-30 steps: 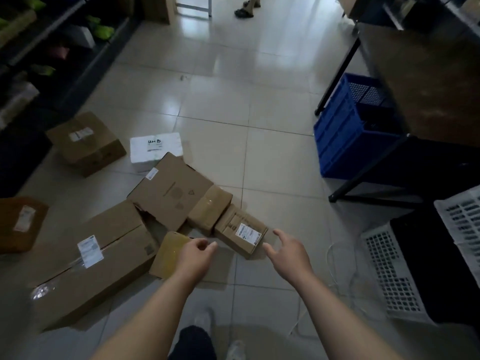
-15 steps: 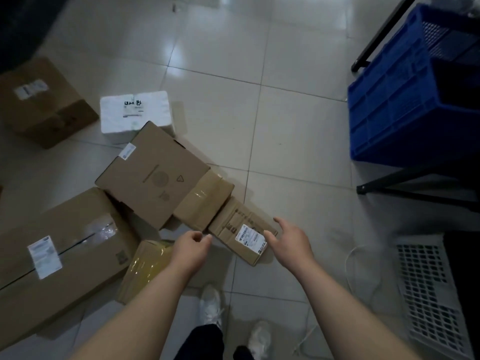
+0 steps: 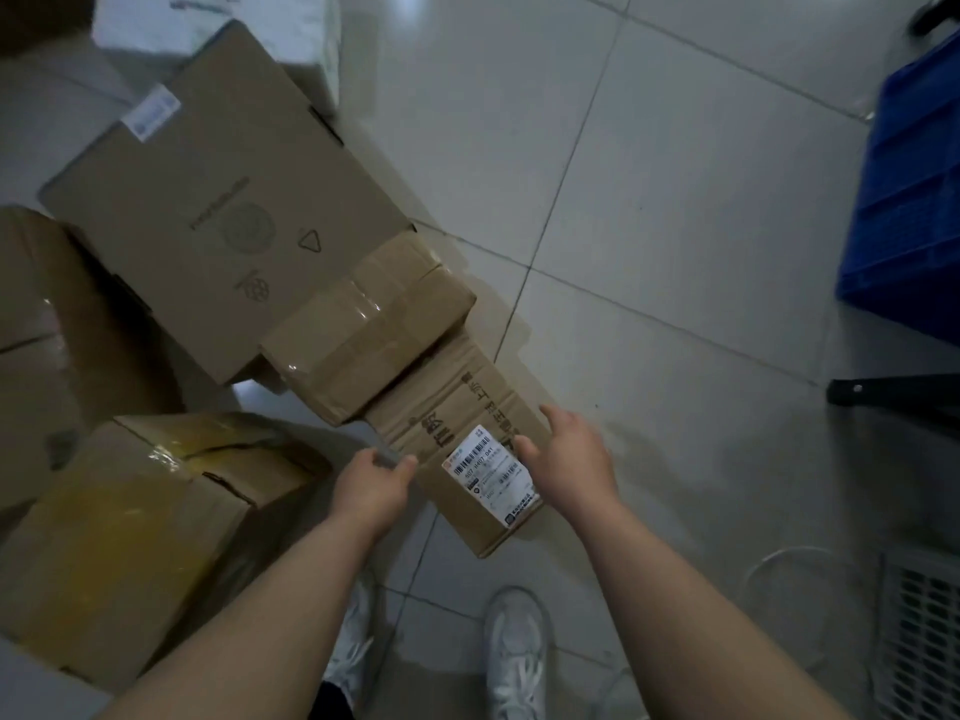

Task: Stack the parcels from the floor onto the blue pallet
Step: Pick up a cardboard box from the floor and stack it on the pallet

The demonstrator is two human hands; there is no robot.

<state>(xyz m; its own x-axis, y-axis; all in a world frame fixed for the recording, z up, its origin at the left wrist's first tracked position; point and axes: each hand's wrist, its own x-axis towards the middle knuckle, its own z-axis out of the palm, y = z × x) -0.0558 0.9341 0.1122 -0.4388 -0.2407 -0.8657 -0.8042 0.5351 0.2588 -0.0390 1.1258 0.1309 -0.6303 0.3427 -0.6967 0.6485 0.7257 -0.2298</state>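
1. Head view, looking down at a person bent over the parcels: the left hand [image 3: 371, 488] has its fingers curled in at the near left edge of a small labelled box [image 3: 457, 407]. From here I can't tell whether that grip has closed.
2. The right hand [image 3: 566, 459] lies loose against the same box's right side, thumb on the top face beside the white shipping label [image 3: 491, 475], fingers straight along the edge.
3. That box sits flat on the tiled floor [image 3: 649, 174], just ahead of the person's white shoes [image 3: 519, 646].
4. A taped box [image 3: 369, 330] touches its far end, and behind that a large flat carton [image 3: 223, 200] leans across the pile.
5. To the left stands a box with yellow tape [image 3: 140, 511]; a white foam box [image 3: 218, 23] shows at the top edge.
6. The blue pallet [image 3: 914, 210] is off to the right, well apart from the parcels, with a black frame foot [image 3: 893, 392] below it and a white slotted basket [image 3: 924, 641] nearer the corner.
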